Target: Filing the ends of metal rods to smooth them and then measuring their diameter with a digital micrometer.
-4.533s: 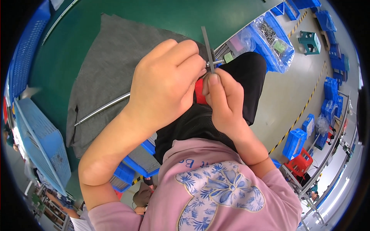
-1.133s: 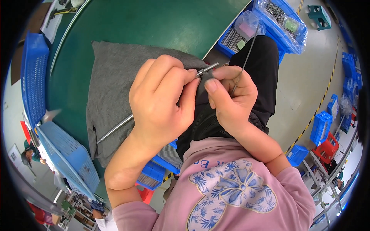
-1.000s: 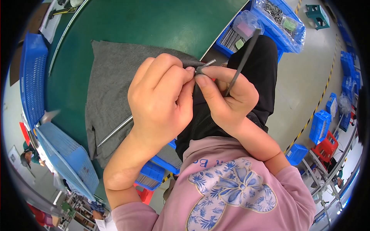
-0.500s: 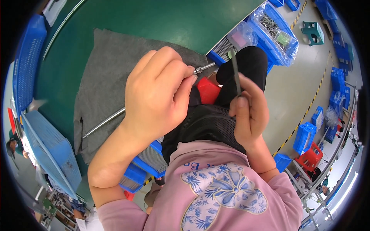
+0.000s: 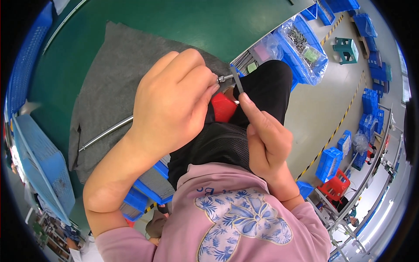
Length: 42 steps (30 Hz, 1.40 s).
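Observation:
My left hand [image 5: 168,98] is closed round a slim shiny metal rod [image 5: 107,133]. The rod slants up from lower left, and its stepped end [image 5: 224,78] sticks out past my thumb and forefinger. In my right hand [image 5: 268,142], fingers closed, is a narrow flat grey strip that looks like a file [image 5: 237,81]. My right forefinger lies along the strip. The strip crosses at the rod's tip; whether the two touch I cannot tell. Beneath the rod, a grey cloth [image 5: 113,65] covers part of the green table [image 5: 174,22].
A blue bin [image 5: 286,50] lined with plastic holds many small metal parts at the table's right edge. Metal rods [image 5: 246,61] lie beside it. Blue baskets [image 5: 43,163] stand at the left. Something red [image 5: 223,107] shows by my black-clad legs. A green stool [image 5: 347,50] stands on the floor.
My right hand has come left toward the rod's end, turning the strip so that it now crosses there. The left hand keeps its grip on the rod. The whole view has shifted slightly.

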{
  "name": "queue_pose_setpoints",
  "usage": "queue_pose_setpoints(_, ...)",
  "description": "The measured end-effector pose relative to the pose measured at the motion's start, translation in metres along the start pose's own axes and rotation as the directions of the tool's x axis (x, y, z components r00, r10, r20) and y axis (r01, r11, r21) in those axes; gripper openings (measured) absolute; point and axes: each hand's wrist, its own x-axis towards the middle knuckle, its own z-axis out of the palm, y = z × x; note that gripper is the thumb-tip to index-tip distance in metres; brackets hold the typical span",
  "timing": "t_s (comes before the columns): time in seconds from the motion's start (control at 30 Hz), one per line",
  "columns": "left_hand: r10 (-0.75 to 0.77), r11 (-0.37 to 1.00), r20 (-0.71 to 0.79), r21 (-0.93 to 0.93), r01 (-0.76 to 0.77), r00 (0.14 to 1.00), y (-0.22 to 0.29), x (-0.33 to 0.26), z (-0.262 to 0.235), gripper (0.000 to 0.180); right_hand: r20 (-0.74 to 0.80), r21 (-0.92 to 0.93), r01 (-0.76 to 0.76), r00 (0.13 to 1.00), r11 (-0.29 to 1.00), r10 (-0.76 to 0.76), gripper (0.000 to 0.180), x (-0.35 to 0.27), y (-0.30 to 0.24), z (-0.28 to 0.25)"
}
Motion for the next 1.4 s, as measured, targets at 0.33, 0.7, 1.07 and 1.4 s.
queue_pose_setpoints(0.33,-0.023,1.000,0.015,0.000,0.023,1.000,0.001,0.000,0.002,0.015,0.026,0.035,0.000,1.000,0.999,-0.001,0.051,0.003,-0.002,0.004)
queue_pose_setpoints(0.7,-0.020,1.000,-0.027,-0.002,0.020,0.999,0.002,0.000,0.005,0.016,0.239,-0.109,-0.164,0.953,0.981,0.185,0.048,0.019,-0.022,-0.011)
queue_pose_setpoints(1.07,-0.034,0.999,-0.033,0.018,0.035,0.999,0.003,-0.001,0.008,0.016,0.256,-0.122,-0.156,0.949,0.980,0.183,0.049,0.021,-0.024,-0.009)
queue_pose_setpoints(1.4,-0.037,0.999,-0.025,0.006,0.037,0.999,0.002,0.000,0.008,0.016,0.003,-0.045,0.026,1.000,0.999,-0.026,0.049,-0.001,0.001,0.016)
